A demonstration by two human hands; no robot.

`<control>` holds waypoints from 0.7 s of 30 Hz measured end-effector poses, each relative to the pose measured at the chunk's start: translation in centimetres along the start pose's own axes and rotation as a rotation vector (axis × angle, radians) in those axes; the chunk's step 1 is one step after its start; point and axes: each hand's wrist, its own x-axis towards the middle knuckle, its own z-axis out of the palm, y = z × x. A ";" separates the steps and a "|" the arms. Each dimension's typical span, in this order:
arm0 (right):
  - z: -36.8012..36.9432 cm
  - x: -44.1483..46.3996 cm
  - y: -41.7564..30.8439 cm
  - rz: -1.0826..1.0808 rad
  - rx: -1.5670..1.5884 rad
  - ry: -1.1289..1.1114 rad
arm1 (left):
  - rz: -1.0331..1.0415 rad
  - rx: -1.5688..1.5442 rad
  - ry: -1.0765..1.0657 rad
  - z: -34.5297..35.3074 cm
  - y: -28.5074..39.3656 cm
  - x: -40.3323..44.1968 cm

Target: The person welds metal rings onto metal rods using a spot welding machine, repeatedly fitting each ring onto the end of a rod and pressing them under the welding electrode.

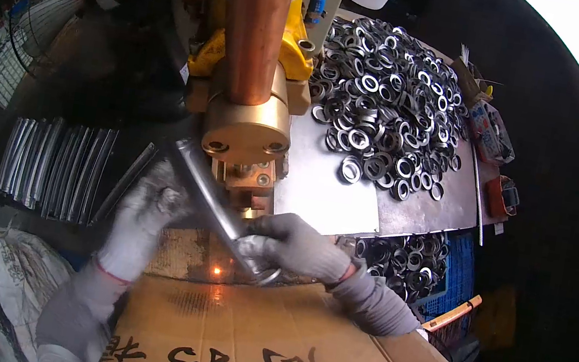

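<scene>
A shiny metal tube (209, 195) slants across the front of the machine. My right hand (291, 245), in a grey glove, is closed around its lower end, where a curved rim like a ring shows by the fingers. My left hand (156, 198), also gloved, is beside the tube's upper part. Motion smears its fingers, so whether it touches the tube is unclear. Just above the tube stands the machine's copper column (253, 33) with a round brass head (248, 130). A small orange glow (218, 271) shows below the tube.
Many loose metal rings (391, 99) lie heaped on the table (327, 205) at the right. More rings fill a blue crate (459, 270) below. Several metal tubes (55, 168) are lined up at the left. A cardboard sheet (223, 321) is in front of me, near a white sack (11, 289).
</scene>
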 end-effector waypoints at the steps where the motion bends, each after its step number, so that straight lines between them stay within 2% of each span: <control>1: 0.4 0.1 -1.0 -0.002 -0.053 -0.044 | -0.108 -0.181 -0.047 0.6 -0.8 -0.1; 3: 0.1 -0.2 -1.9 -0.112 -0.136 -0.147 | -0.136 -0.262 -0.014 2.4 -0.8 -0.2; 4: -0.9 -0.2 -1.3 -0.191 -0.203 -0.121 | -0.178 -0.364 -0.103 2.9 0.2 0.1; 5: -2.4 -0.7 -1.0 -0.189 -0.183 -0.022 | -0.217 -0.466 -0.193 3.1 1.1 0.4; 6: -3.9 -1.3 -0.7 -0.187 -0.161 0.077 | -0.234 -0.435 -0.189 2.9 1.8 0.6; 7: -5.6 -1.1 2.3 -0.178 -0.087 0.361 | -0.234 -0.435 -0.190 2.3 1.8 0.7; 8: -7.5 -1.1 2.5 -0.060 -0.421 0.605 | -0.229 -0.261 -0.120 1.5 1.8 0.9; 9: -9.2 -0.7 5.6 -0.144 -0.502 0.823 | -0.223 -0.087 -0.049 1.0 1.8 0.9; 10: -10.2 -0.8 6.4 -0.115 -0.569 0.906 | -0.200 0.083 -0.038 0.8 2.0 1.3; 11: -10.7 -0.5 7.0 -0.013 -0.715 0.915 | -0.203 0.084 -0.040 0.5 1.7 1.6; 13: -11.1 -0.3 8.9 -0.046 -0.907 0.923 | 0.007 0.447 -0.170 0.3 1.2 2.3; 14: -11.5 -0.1 10.2 -0.176 -0.935 0.956 | 0.086 0.664 -0.175 0.7 1.9 2.4; 15: -11.0 -0.1 9.8 -0.183 -0.935 0.950 | 0.086 0.664 -0.166 0.8 1.9 2.5; 16: -10.0 -0.3 8.8 -0.159 -0.415 0.959 | 0.209 0.781 -0.165 0.7 1.8 2.5; 17: -9.1 -0.8 7.5 -0.122 0.105 0.928 | 0.227 0.835 -0.173 0.8 2.1 2.5; 18: -8.6 -2.1 5.1 -0.001 0.359 0.890 | 0.246 0.889 -0.180 0.8 2.4 2.6; 19: -9.3 -3.1 5.8 -0.018 0.494 0.758 | 0.240 0.888 -0.182 0.8 2.8 2.8; 21: -8.9 -3.3 6.2 -0.013 0.753 0.612 | 0.330 1.211 -0.267 0.7 3.5 3.6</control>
